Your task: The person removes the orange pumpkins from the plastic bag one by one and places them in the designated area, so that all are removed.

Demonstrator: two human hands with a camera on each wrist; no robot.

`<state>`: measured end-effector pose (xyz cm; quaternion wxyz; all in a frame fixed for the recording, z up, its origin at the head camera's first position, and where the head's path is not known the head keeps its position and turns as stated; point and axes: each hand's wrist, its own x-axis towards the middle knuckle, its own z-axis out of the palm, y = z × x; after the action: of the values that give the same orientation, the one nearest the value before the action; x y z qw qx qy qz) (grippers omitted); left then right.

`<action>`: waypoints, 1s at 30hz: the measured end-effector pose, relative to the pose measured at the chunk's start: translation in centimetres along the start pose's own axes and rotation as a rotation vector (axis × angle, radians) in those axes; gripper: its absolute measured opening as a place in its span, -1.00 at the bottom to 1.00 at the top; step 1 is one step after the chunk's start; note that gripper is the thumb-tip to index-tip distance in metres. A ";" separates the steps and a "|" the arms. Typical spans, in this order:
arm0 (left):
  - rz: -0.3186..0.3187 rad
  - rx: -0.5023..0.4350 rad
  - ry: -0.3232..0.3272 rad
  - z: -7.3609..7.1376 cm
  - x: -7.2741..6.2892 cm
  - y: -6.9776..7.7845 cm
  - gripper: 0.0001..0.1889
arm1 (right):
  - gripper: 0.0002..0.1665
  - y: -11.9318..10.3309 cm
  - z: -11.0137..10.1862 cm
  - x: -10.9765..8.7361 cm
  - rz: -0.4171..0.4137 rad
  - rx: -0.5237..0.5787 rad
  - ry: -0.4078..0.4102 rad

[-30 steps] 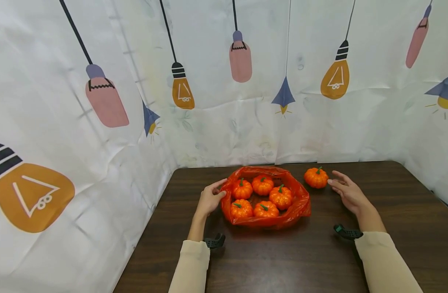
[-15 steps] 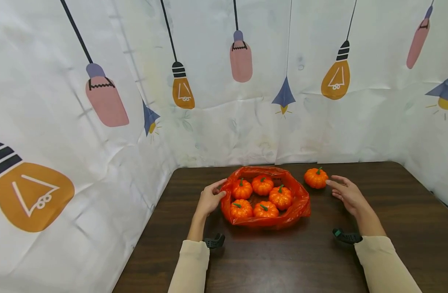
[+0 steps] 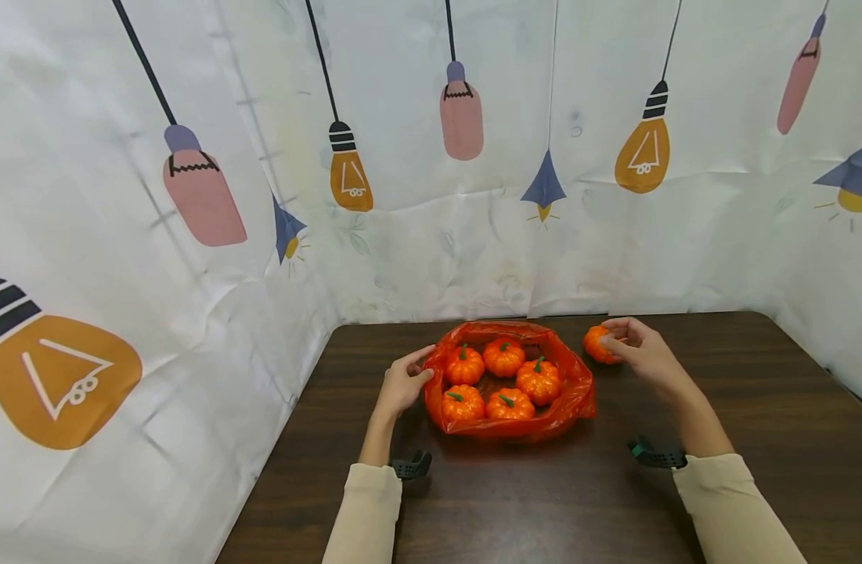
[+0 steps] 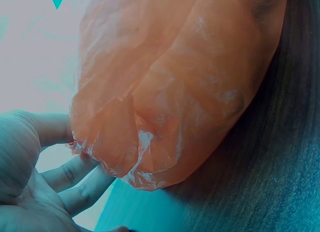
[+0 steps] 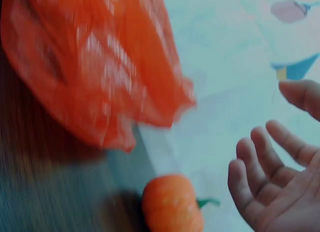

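A red plastic bag (image 3: pixel 577 401) stands wide-mouthed on the table, with several small orange pumpkins (image 3: pixel 539 381) inside. My left hand (image 3: pixel 401 385) pinches the bag's left rim between thumb and fingers; in the left wrist view the film (image 4: pixel 165 91) bunches at the fingertips. To the right of the bag sits a single pumpkin (image 3: pixel 595 345) with a green stem. My right hand (image 3: pixel 645 352) is over this pumpkin's right side and partly covers it. The right wrist view has the right hand (image 5: pixel 275 179) with fingers spread and slightly bent, beside the lone pumpkin (image 5: pixel 172 204).
The dark wood table (image 3: pixel 515 509) has its back edge just behind the bag and the lone pumpkin. A white curtain (image 3: pixel 431 258) printed with lamps hangs behind and on both sides. Each wrist wears a black band (image 3: pixel 411 465).
My right hand has moved left and forward, from beside the lone pumpkin to over its right side. The left hand and the bag have stayed in place.
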<state>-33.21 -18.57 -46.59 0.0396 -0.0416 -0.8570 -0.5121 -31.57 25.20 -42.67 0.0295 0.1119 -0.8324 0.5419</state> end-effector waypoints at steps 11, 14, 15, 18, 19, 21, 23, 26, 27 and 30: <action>0.009 -0.001 -0.003 -0.3 0.1 -0.1 -0.53 | -0.38 -2.8 4.1 0.2 -0.154 0.079 -0.128; 0.007 0.001 -0.006 -0.3 0.1 -0.1 -0.52 | -0.32 -3.1 5.0 0.1 -0.173 0.081 -0.168; 0.006 0.000 -0.007 -0.3 0.1 -0.1 -0.52 | -0.30 -3.2 5.3 0.1 -0.179 0.079 -0.181; 0.003 -0.001 -0.009 -0.3 0.1 -0.1 -0.52 | -0.23 -3.1 5.9 0.3 -0.190 0.052 -0.215; 0.001 -0.001 -0.009 -0.3 0.0 -0.1 -0.52 | -0.21 -3.0 6.0 0.3 -0.192 0.040 -0.228; 0.000 0.001 -0.008 -0.2 0.0 -0.2 -0.52 | -0.17 -2.8 6.3 0.4 -0.189 0.013 -0.253; -0.002 0.000 -0.007 -0.2 0.0 -0.2 -0.52 | -0.14 -2.5 6.4 0.4 -0.180 -0.013 -0.274; -0.002 0.000 -0.008 -0.1 0.0 -0.2 -0.52 | -0.09 -2.1 6.6 0.4 -0.158 -0.044 -0.296; -0.002 -0.001 -0.008 -0.1 0.0 -0.2 -0.52 | -0.08 -1.9 6.6 0.4 -0.151 -0.053 -0.298; -0.004 -0.002 -0.005 -0.1 0.0 -0.2 -0.52 | -0.07 -1.5 6.8 0.4 -0.141 -0.073 -0.302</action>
<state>-33.23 -18.71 -46.71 0.0365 -0.0410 -0.8565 -0.5131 -31.11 18.40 -44.00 -0.0538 0.2492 -0.8366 0.4848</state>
